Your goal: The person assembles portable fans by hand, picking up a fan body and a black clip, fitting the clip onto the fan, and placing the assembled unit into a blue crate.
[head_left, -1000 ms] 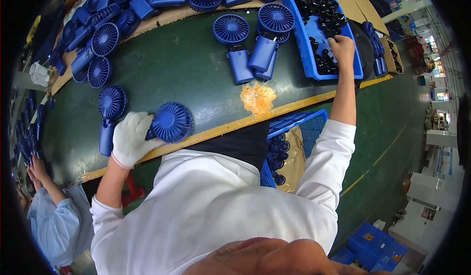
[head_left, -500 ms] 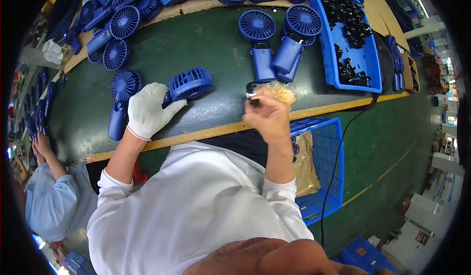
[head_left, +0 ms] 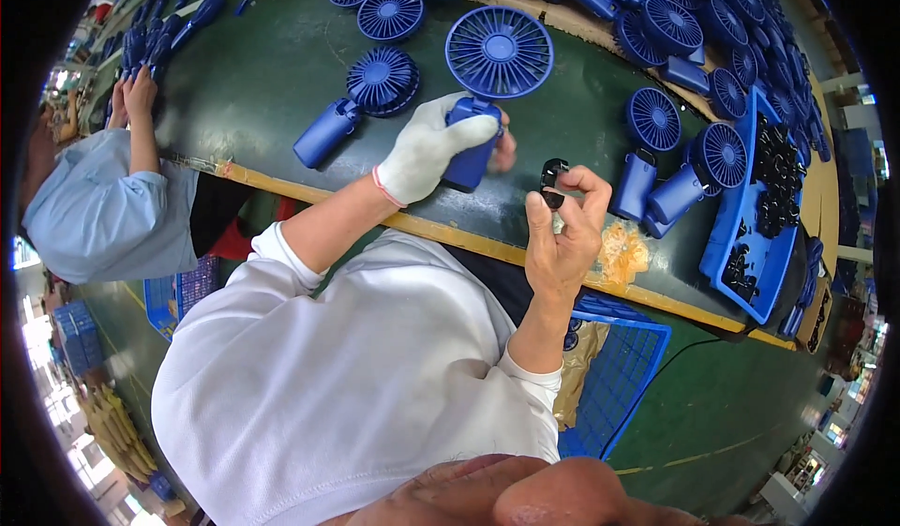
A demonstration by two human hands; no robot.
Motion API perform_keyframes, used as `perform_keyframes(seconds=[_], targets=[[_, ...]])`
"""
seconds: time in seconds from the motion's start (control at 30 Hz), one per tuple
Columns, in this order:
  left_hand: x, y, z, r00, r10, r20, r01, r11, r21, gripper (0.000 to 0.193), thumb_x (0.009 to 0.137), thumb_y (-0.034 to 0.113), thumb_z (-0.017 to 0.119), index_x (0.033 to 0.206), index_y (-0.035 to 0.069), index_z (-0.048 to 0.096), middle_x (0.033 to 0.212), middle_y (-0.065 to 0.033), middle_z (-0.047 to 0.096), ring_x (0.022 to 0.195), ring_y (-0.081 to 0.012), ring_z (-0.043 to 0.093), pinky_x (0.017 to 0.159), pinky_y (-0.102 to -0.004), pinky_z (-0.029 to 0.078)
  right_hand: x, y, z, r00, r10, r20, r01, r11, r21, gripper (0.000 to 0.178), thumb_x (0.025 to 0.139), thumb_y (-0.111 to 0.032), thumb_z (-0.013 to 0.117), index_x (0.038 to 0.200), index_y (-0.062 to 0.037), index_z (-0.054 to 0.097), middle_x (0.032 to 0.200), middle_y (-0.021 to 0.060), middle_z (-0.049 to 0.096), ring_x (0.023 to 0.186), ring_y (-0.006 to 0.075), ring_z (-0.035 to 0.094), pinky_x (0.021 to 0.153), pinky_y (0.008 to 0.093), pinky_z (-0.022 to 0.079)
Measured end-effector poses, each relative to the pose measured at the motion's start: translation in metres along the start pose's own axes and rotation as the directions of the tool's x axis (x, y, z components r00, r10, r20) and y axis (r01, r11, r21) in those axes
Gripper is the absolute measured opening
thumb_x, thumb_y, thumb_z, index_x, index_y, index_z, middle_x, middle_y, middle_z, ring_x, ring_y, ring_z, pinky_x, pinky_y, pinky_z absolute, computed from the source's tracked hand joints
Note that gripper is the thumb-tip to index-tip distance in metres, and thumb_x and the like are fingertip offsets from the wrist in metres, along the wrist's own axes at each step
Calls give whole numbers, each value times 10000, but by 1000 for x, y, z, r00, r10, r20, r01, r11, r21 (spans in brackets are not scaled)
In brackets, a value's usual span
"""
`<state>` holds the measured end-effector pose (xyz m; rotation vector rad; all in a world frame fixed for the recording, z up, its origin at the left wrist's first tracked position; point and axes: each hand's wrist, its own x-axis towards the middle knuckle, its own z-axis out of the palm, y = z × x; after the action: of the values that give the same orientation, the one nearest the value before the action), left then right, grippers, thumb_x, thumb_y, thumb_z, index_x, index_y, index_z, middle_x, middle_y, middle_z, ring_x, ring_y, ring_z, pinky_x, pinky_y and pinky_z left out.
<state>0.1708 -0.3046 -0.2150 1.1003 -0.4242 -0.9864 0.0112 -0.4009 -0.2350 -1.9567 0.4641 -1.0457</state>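
My left hand [head_left: 420, 154], in a white glove, is closed around the handle of a blue handheld fan [head_left: 500, 50]. The round grille faces up, and fingertips show past the handle's far side. To the right, my bare right hand [head_left: 565, 245] pinches a small curved black plastic part [head_left: 554, 177] between thumb and fingers, apart from the fan. Another blue fan [head_left: 328, 132] lies on the green table left of my glove. Right of my bare hand, two more blue fans [head_left: 677, 198] lie close together, one partly over another piece.
A blue tray [head_left: 717, 254] of black parts stands at the right. Many blue fans [head_left: 673, 25] are piled on cardboard along the back. Crumpled yellowish film [head_left: 622, 252] lies near the wooden edge. A blue crate [head_left: 614, 385] sits below; a co-worker [head_left: 112, 198] handles fans at left.
The view has turned, so the table appears shifted right. My left hand has lifted its fan and swung it so the grille points away and faces up. My right hand still pinches the black part.
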Motion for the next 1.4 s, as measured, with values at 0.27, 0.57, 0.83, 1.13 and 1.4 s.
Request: perform_keyframes(seconds=[0.27,0.57,0.83,1.13,1.4], targets=[[6,-20,-5,981,184,60,-193,893,406,603,1011,460,282,1037,-22,644,828,-62,656,724,-125,601,683,-270,492,9,-17,33,918,383,99,-326,590,739,210,854,-43,688,1005,94,638,986,103,563,729,166,644,615,253,532],[5,-10,7,944,289,159,-287,480,829,392,722,433,701,721,43,661,681,-160,638,636,-318,637,577,-372,491,0,8,49,864,501,49,-391,607,692,179,889,-104,663,822,62,651,904,50,533,592,69,506,414,187,392],[10,-18,1,918,358,170,-326,439,837,255,741,313,684,728,58,675,648,-148,634,591,-306,634,534,-369,491,-8,22,54,883,470,-14,-363,700,615,402,985,-301,521,874,67,637,943,41,543,811,100,511,707,267,440],[2,-15,3,940,-199,278,67,905,420,385,928,347,486,999,-12,604,738,-65,637,601,-128,594,573,-282,487,-5,13,46,806,520,283,-540,450,711,603,945,-544,455,1149,9,579,1103,131,644,695,89,586,470,216,423],[2,-43,2,955,-194,223,145,965,217,506,1029,427,264,1041,35,583,771,-60,625,648,-115,594,603,-266,495,9,-12,31,745,653,135,-625,614,482,388,725,-108,765,1066,10,621,910,70,651,643,103,593,474,225,479]])
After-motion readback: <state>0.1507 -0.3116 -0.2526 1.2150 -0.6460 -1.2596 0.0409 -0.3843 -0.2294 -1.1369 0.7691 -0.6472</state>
